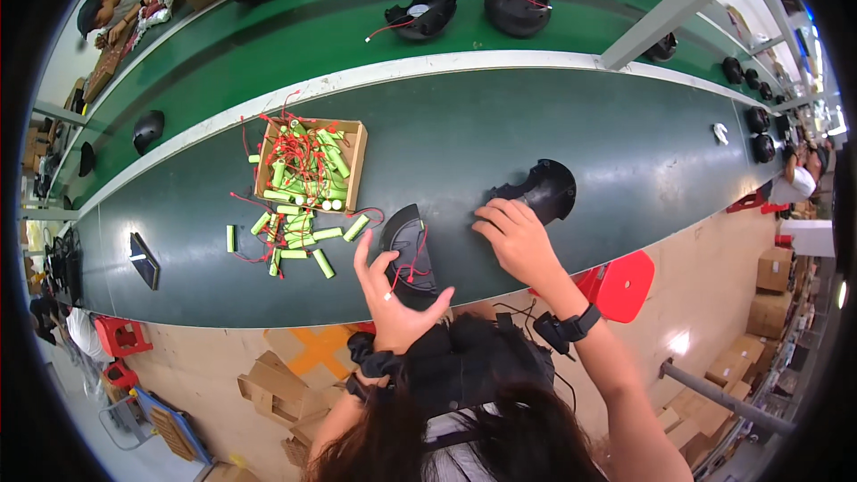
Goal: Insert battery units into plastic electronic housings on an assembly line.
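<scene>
A black curved half-shell housing (409, 250) with red wires lies near the table's front edge. Around its near end my left hand (397, 308) is spread, thumb and fingers wide apart. A small white connector on a red wire shows at those fingers. To the right lies a second black housing (551, 191), its cut-out end toward my hands. My right hand (513, 236) is beside that end, fingers bent and close together, overlapping its edge in view. The fingertips point down, and whatever they may pinch is hidden.
Left of my hands, an open cardboard box (355, 165) holds green battery cells with red leads; more cells (299, 236) lie before it. A dark flat piece (144, 261) is farther left. Beyond a white rail, black housings (518, 7) stand on a green belt. A red stool (622, 286) stands near the front edge.
</scene>
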### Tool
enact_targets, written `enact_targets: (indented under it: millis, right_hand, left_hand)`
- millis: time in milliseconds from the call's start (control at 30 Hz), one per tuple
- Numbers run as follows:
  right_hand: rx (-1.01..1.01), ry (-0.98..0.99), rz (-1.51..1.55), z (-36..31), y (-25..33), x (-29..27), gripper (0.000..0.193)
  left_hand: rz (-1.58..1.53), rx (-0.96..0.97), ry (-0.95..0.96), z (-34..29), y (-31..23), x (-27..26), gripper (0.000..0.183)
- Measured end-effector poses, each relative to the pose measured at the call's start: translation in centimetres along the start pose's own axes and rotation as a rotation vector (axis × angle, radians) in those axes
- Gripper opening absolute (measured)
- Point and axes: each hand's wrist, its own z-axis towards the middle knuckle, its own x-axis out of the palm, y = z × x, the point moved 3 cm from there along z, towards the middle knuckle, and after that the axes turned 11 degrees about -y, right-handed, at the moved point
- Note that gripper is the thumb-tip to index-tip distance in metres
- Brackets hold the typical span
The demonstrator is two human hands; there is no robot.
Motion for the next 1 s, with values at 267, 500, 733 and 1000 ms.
enact_targets:
  millis: [267, 500, 733, 1000]
  right_hand:
    - [-0.061, -0.067, -0.013, 0.4, -0.4, 0.5, 0.021]
    - [-0.01, -0.065, 0.093, 0.3, -0.1, 0.2, 0.03]
    - [-0.128, 0.092, 0.131, -0.8, -1.2, 0.1, 0.03]
    - [0.282, -0.404, 0.195, 0.8, -7.9, -3.5, 0.071]
  left_hand:
    - [0.164, -0.115, -0.074, 1.0, 0.1, 2.5, 0.039]
    - [0.142, -0.06, -0.145, 0.3, 1.1, 2.8, 0.013]
    - [0.043, -0.17, -0.191, 0.2, 1.3, 2.7, 0.014]
    - [0.038, -0.191, -0.241, 0.3, 1.9, 2.2, 0.015]
